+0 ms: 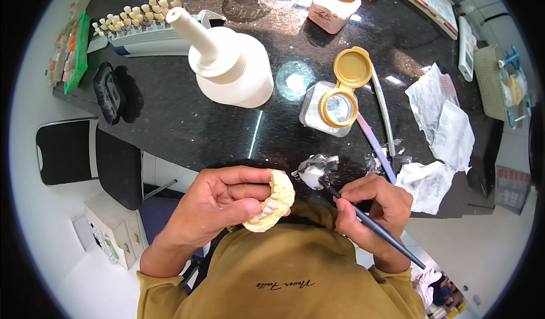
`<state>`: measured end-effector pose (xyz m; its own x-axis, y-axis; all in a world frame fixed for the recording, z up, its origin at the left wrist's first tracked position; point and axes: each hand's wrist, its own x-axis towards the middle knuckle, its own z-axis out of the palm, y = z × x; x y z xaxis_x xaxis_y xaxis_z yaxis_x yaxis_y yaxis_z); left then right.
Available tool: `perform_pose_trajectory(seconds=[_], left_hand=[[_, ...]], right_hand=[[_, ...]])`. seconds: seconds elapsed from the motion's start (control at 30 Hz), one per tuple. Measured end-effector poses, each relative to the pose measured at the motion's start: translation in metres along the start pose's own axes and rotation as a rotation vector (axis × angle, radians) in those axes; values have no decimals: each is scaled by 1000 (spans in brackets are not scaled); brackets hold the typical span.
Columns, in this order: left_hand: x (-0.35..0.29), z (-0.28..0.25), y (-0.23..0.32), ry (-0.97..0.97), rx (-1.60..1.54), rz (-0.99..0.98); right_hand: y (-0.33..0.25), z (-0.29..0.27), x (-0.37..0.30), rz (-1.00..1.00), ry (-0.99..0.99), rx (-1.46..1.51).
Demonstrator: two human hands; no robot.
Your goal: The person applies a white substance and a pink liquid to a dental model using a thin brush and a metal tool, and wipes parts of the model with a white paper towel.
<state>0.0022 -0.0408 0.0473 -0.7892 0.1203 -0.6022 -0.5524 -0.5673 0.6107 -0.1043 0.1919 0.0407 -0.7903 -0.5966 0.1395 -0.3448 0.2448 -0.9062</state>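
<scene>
My left hand (227, 200) pinches a pale yellow dental cast (276, 201) between thumb and fingers, above the table's near edge. A few whiter teeth stand out on the cast's near side. A dark, slim brush (377, 228) lies in my right hand (374, 208), held like a pen. Its tip reaches the right side of a small heap of white paste (312, 175), which sits on a clear film on the dark tabletop. Whether the tip touches the paste, I cannot tell for sure.
Beyond the paste stand a clear jar with its gold lid flipped up (332, 106) and a white squeeze bottle (233, 66). A tooth shade guide (153, 38) is at the far left. Crumpled white tissues (437, 154) and a purple-handled stick (376, 146) lie at right.
</scene>
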Motion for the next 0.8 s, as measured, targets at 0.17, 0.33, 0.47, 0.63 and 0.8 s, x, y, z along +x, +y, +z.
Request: perform_pose_trajectory(seconds=[0.17, 0.33, 0.47, 0.63, 0.8], left_hand=[[0, -1, 1, 2, 8, -7], [0, -2, 1, -8, -1, -4], [1, 0, 1, 0, -14, 4], [-1, 0, 2, 0, -43, -11], [-1, 0, 3, 4, -64, -30]], right_hand=[[-2, 0, 1, -68, -42, 58], [-4, 5, 0, -165, -100, 294], [-5, 27, 8, -315, -15, 364], [-3, 33, 12, -344, -15, 314], [-4, 33, 12, -342, -19, 302]])
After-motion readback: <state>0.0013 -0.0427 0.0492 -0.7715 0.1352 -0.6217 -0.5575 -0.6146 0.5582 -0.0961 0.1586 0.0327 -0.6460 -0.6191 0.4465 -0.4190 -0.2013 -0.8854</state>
